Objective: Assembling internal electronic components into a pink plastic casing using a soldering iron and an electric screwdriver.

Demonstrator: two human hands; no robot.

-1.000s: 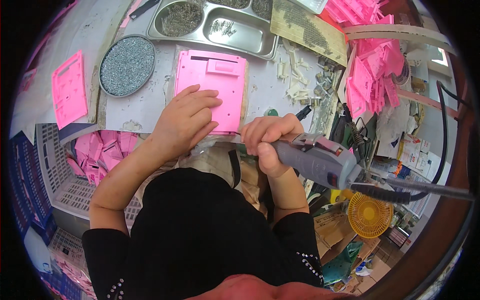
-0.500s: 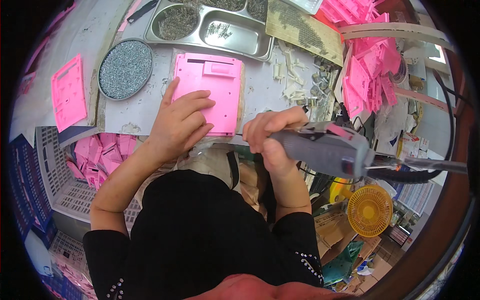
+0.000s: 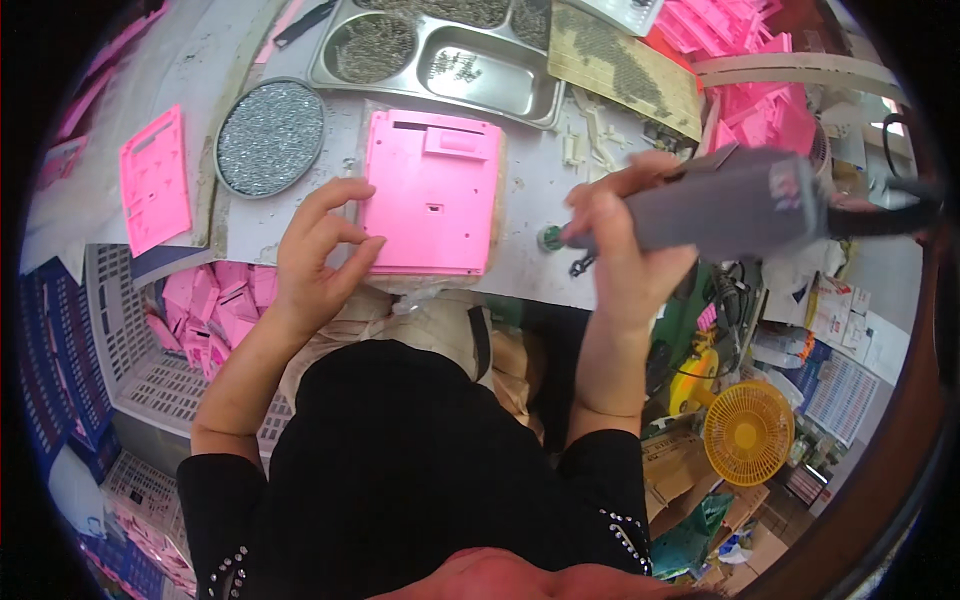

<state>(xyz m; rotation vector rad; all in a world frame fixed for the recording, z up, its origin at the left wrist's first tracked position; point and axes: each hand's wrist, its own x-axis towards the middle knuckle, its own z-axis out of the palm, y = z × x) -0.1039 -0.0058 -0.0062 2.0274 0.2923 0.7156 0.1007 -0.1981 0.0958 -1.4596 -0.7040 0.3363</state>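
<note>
A pink plastic panel [image 3: 430, 225] with a slot and a raised block near its far edge lies on a wrapped pad on the table. At its left edge is my left hand [image 3: 320, 255], fingers apart and holding nothing, the thumb and index tips at the rim. My right hand [image 3: 630, 240] grips a grey corded electric screwdriver [image 3: 725, 205], raised to the right of the panel and blurred by motion. Near the screwdriver's front end, a small green round piece [image 3: 550, 238] sits on the table.
A round dish of small silver screws [image 3: 268, 140] stands left of the panel, beside another pink panel [image 3: 155, 185]. Beyond are a metal tray [image 3: 490, 108] of small parts and a yellowish board [image 3: 630, 75]. Pink pieces fill a crate [image 3: 150, 385]; a yellow fan [image 3: 748, 432] stands at right.
My left hand has drawn back from the panel's face to its left edge. My right hand has moved right, carrying the screwdriver away from the panel. The view has shifted slightly.
</note>
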